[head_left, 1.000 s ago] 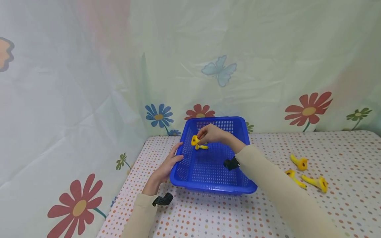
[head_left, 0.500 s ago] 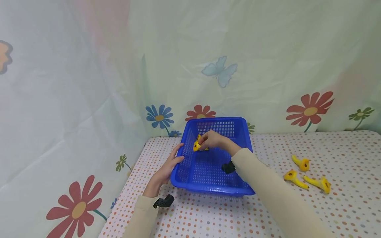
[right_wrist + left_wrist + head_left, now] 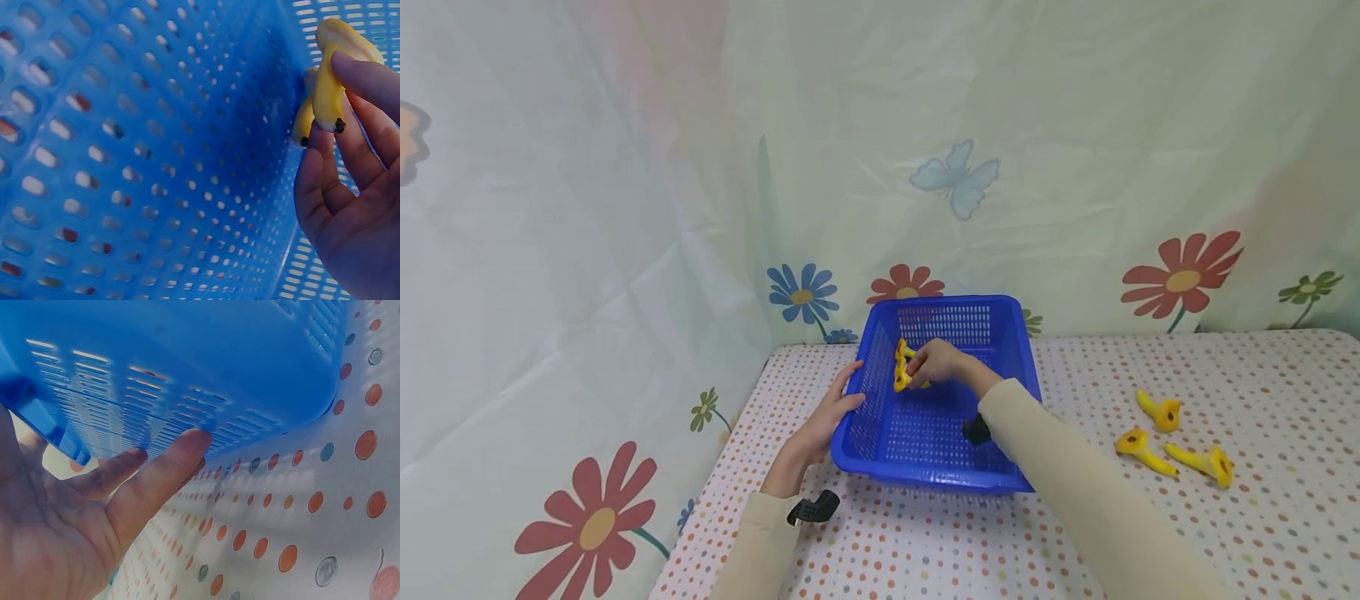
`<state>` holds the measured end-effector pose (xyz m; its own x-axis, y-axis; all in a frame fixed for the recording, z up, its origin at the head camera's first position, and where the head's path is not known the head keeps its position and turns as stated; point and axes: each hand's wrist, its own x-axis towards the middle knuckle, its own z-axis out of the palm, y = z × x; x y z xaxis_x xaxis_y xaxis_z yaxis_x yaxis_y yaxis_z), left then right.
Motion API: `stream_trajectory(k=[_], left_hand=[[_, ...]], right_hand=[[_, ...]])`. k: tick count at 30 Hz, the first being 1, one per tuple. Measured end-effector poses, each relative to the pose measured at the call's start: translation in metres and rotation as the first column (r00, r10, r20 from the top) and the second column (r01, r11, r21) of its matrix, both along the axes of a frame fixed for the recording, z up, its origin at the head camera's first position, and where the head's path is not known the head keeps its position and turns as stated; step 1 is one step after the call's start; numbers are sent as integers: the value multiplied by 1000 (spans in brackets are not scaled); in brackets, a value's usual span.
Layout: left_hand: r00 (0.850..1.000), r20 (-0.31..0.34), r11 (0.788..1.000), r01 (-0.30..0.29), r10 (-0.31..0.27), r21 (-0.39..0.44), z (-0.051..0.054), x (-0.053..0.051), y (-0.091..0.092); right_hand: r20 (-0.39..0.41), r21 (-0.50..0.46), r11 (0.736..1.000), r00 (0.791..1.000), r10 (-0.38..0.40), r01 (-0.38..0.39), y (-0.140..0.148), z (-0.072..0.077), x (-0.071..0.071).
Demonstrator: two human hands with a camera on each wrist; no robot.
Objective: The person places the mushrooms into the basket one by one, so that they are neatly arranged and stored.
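Note:
In the blue basket (image 3: 940,479), my right hand (image 3: 942,363) pinches a yellow trumpet-shaped piece (image 3: 901,382) near the left side. Beside it in the basket lies more yellow, partly covered by the hand. The right wrist view shows my thumb and fingers (image 3: 365,169) on the held yellow piece (image 3: 327,94), its dark-tipped stem hanging down, with another piece (image 3: 302,125) behind. My left hand (image 3: 823,417) rests against the basket's left side, fingers spread. From the left wrist, the fingertips of that hand (image 3: 106,506) touch the slotted wall (image 3: 187,356).
Three yellow trumpet-shaped pieces, one at the back (image 3: 1162,412), one at the left (image 3: 1142,452) and one at the right (image 3: 1206,462), lie on the dotted tablecloth (image 3: 1285,400) right of the basket. A flowered curtain (image 3: 1045,167) hangs behind and at the left.
My right hand has moved down and slightly right inside the basket, lowering the yellow piece beside the others. My left hand has stayed at the basket's left side.

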<state>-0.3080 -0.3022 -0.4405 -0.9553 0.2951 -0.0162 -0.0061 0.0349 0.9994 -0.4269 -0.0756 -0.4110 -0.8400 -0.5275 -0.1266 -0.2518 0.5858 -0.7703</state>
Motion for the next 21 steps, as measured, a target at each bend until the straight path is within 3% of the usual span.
stream_trajectory(k=[12,21], left_hand=[[1000,-12,1000,3,-3,-7,2,-3,0],[1000,-4,1000,4,-4,-6,-1,-1,-1]], right_hand=[[-27,27,999,1000,-17,17,-4,-5,-1],[-20,29,999,1000,-18,18,-5,-13,1]])
